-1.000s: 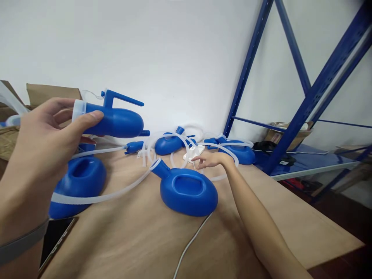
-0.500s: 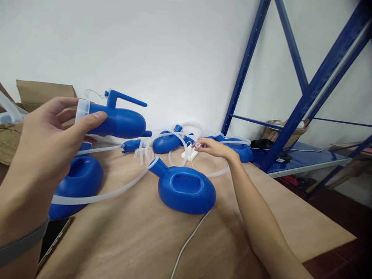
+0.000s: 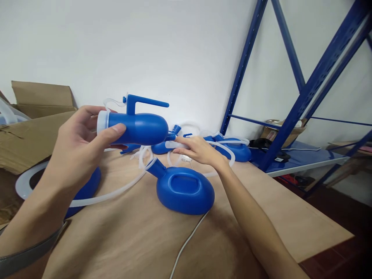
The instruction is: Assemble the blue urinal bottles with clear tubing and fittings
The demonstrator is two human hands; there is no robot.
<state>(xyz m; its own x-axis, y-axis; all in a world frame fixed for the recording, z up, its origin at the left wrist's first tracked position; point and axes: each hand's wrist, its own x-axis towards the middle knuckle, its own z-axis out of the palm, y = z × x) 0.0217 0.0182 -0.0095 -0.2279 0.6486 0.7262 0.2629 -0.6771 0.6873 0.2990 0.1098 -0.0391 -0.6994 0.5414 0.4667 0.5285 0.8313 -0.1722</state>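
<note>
My left hand grips a blue urinal cup in the air by its whitish, translucent-capped end. The cup has an L-shaped handle on top, a small stopper on a clear strap, and a narrow spout at its right end. My right hand is closed around a translucent tube, its end just below the spout; whether they touch, I cannot tell. Below stands a blue urinal bottle with its neck pointing up and left. Another corrugated tube passes behind that neck.
Several more blue bottles and looped tubes lie by the wall. A white cable runs over the wooden table. Open cardboard box at left, with a white ring near it. Blue metal shelving rises at right.
My left hand has carried the cup to the right and slightly down. My right hand has moved left with the tube end, bringing it close to the spout.
</note>
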